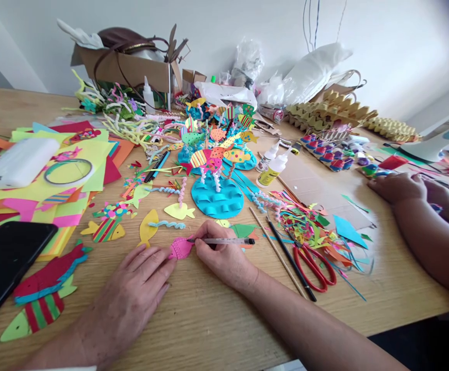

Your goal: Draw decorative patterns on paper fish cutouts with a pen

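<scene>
Low on the table is a small pink paper fish (181, 248) with a dark line pattern on its body. My right hand (224, 263) pinches a clear-barrelled pen (228, 240), its tip at the fish's right end. My left hand (139, 288) lies flat, palm down, with its fingertips at the fish's left end; whether the thumb touches it is hidden. Just above lies a yellow paper fish (148, 226) with a curled blue pipe cleaner (170, 224). A striped yellow fish (108, 230) rests farther left. Beyond my right hand is a green paper piece (244, 230), partly covered.
Red-handled scissors (313, 268), a black pencil (292, 260) and a wooden stick (278, 252) lie at right near paper scraps. Glue bottles (272, 170) stand behind a blue wavy base (217, 198). A phone (11, 263) lies left. Another person's hands (400, 188) rest at far right.
</scene>
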Motion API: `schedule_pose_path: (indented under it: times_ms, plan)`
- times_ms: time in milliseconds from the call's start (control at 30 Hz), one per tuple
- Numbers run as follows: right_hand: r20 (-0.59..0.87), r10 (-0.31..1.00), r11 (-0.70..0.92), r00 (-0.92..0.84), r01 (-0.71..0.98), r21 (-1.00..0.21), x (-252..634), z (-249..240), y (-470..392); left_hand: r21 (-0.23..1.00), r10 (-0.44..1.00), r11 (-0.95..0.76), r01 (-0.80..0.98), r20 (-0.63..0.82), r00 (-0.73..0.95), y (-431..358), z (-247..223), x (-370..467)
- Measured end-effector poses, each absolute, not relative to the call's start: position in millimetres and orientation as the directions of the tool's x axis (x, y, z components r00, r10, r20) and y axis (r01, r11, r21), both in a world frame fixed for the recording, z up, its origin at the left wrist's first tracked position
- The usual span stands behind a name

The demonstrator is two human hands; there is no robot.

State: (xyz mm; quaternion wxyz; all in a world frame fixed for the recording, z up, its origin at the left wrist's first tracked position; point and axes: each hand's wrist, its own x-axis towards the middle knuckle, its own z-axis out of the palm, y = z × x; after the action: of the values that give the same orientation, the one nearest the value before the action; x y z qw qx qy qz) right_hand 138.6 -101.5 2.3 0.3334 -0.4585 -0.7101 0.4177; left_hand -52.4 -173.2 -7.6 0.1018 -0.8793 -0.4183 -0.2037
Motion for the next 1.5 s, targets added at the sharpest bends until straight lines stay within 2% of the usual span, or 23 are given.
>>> schedule_pose_path:
  times_ms: [200, 733, 900, 1067, 1500]
  plan:
    - [0.106, 0.923, 0.254, -0.37, 0.379, -0.89, 137.5, -1.5, -101.0, 0.027, 0.707, -0.618, 0.786, 0.458, 0.54, -173.4, -8.0, -50.5]
    - [0.17, 0.923, 0.31, -0.346, 0.407, -0.859, 137.7, 0.4, -100.7, -0.009, 0.673, -0.644, 0.765, 0.47, 0.571, -172.0, -4.2, -49.9]
    - [0.177, 0.925, 0.302, -0.336, 0.371, -0.878, 139.4, 2.5, -103.3, -0.022, 0.676, -0.638, 0.77, 0.464, 0.573, -171.9, -3.3, -49.6]
    - [0.167, 0.905, 0.325, -0.39, 0.384, -0.864, 137.4, 3.2, -110.9, -0.012, 0.68, -0.631, 0.776, 0.473, 0.56, -171.4, -0.8, -48.0]
    - [0.135, 0.906, 0.314, -0.402, 0.424, -0.849, 132.4, 3.0, -110.5, 0.005, 0.692, -0.629, 0.777, 0.459, 0.557, -170.0, 0.3, -49.2]
